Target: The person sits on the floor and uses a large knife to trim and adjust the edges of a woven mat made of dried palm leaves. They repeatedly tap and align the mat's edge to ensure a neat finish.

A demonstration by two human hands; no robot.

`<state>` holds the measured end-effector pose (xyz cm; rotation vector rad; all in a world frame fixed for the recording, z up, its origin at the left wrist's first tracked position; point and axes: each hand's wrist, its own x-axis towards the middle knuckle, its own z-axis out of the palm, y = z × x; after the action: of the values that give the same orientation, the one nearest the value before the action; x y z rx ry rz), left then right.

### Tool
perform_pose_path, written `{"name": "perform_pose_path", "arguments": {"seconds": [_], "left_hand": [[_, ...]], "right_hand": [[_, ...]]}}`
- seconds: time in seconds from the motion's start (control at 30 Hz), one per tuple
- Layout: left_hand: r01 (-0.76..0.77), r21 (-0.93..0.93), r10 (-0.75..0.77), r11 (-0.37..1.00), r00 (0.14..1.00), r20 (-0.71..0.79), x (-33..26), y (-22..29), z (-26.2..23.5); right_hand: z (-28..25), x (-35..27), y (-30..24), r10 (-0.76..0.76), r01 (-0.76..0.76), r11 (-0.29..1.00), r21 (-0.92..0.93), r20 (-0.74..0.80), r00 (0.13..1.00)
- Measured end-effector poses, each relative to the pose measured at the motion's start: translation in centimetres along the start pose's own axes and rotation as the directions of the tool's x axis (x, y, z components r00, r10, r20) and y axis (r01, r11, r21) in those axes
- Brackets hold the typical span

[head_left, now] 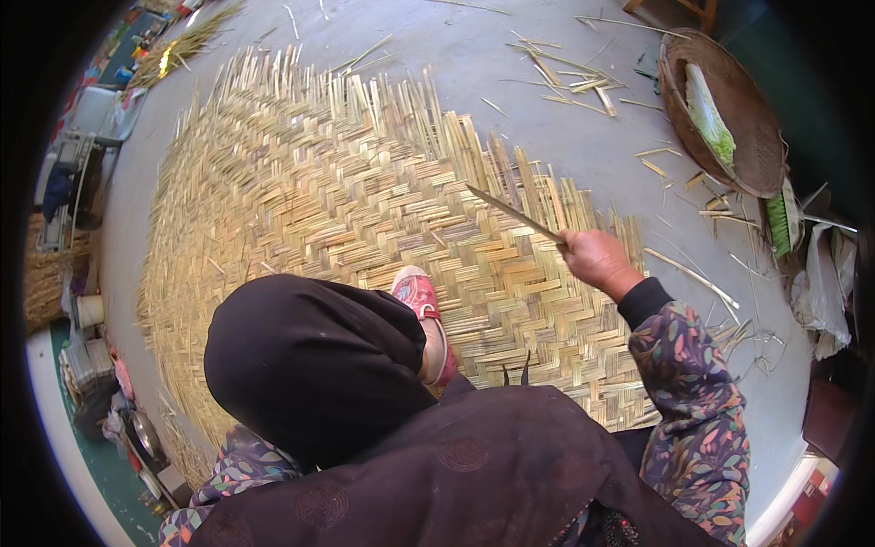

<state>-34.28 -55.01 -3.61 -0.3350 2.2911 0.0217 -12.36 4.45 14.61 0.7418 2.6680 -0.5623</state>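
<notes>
One of the hands, the right hand (596,259), is closed around a narrow knife-like blade (515,213) over the herringbone-woven mat (355,196) on the floor (583,150); the left hand is hidden, its grip impossible to tell.

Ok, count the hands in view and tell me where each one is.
1: the right hand, holding a long thin blade over the right part of the woven mat. The left hand is not visible, perhaps hidden.

No readable text, labels, numbers or signs in view
</notes>
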Motion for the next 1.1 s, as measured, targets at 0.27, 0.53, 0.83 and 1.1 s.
{"name": "perform_pose_path", "arguments": {"seconds": [0.27,0.53,0.83,1.1], "left_hand": [[-0.018,-0.019,0.017,1.000,1.000,-0.018,-0.6,0.1,-2.2],[-0.014,-0.068,0.013,0.998,1.000,-0.012,-1.6,-1.7,-2.4],[-0.044,-0.064,0.044,0.997,0.999,0.005,-0.8,-1.8,-3.5],[-0.079,-0.097,0.078,0.992,0.997,-0.011,0.2,-1.5,-5.2]], "right_hand": [[5.8,-2.7,0.7,0.067,-0.067,0.997,-0.044,0.011,0.998],[6.4,-2.6,1.1,0.075,-0.072,0.993,-0.090,0.028,0.997],[4.3,-2.5,-2.8,0.066,-0.066,0.998,0.007,0.022,0.998],[0.8,-0.7,-8.4,0.008,0.080,0.923,0.377,-0.225,0.974]]}}
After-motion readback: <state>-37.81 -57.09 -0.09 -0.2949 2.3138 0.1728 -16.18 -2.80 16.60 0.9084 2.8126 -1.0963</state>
